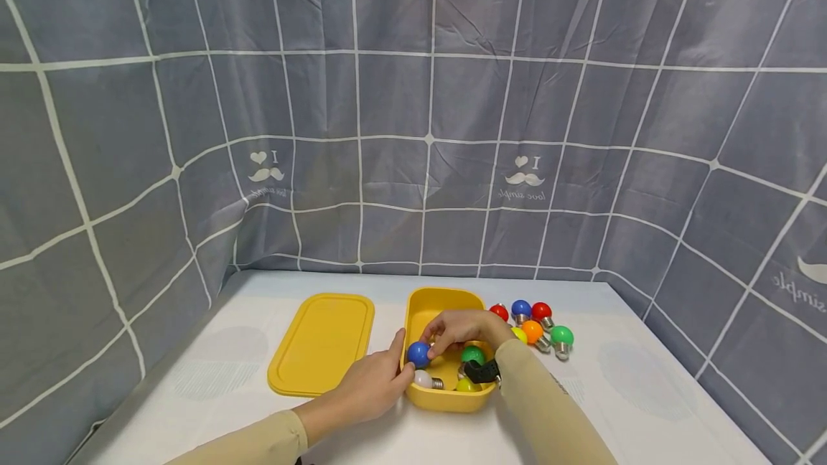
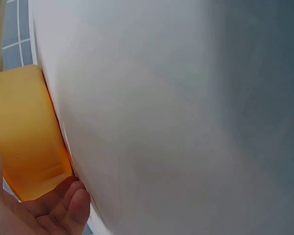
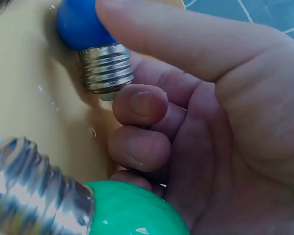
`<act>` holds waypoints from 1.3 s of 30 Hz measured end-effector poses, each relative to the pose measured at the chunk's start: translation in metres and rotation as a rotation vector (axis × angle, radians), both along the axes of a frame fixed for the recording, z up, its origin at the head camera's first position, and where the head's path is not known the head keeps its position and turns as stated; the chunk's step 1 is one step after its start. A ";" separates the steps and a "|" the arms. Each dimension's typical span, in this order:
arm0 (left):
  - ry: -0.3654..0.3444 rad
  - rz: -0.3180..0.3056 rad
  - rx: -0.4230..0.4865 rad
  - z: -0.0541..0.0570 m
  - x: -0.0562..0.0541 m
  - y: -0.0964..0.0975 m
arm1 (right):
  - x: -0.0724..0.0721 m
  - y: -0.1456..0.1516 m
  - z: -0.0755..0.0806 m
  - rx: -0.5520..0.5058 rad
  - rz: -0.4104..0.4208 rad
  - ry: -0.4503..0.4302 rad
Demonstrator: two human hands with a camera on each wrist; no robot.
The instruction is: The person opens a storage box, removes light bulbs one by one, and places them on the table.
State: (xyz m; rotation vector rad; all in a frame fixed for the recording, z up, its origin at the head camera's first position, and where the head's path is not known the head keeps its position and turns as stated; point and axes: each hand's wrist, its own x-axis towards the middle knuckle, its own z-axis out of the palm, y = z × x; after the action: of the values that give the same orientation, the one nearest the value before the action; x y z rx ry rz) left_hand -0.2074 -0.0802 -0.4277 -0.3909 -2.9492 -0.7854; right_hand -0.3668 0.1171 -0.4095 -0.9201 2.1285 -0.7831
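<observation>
My right hand [image 1: 461, 329] reaches into the yellow plastic box [image 1: 442, 400] and pinches a blue light bulb [image 1: 418, 354] near its left wall. In the right wrist view, the thumb lies on the blue globe [image 3: 85, 24], and the metal screw base points toward the fingers. My left hand [image 1: 371, 382] holds the box's near left side, thumb at the rim. Its curled fingers [image 2: 78, 205] touch the outer wall low down in the left wrist view. Inside the box lie a white bulb [image 1: 423, 379], a green bulb [image 1: 474, 355] and a yellow bulb [image 1: 466, 384].
A yellow lid [image 1: 323, 343] lies flat on the white table [image 1: 213, 364], left of the box. Several loose bulbs, among them an orange one [image 1: 533, 331] and a green one [image 1: 562, 336], lie to the right. A grey grid-patterned curtain [image 1: 388, 106] surrounds the table.
</observation>
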 end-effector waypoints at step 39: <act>0.015 0.004 -0.031 0.001 0.002 0.001 | 0.004 0.003 0.006 -0.016 -0.017 0.097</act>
State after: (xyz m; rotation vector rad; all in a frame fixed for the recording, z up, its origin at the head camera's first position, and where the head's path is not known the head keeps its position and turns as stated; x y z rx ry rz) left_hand -0.2055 -0.0788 -0.4267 -0.3910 -2.9506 -0.7337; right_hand -0.3626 0.1203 -0.4031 -0.9668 2.2195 -0.7791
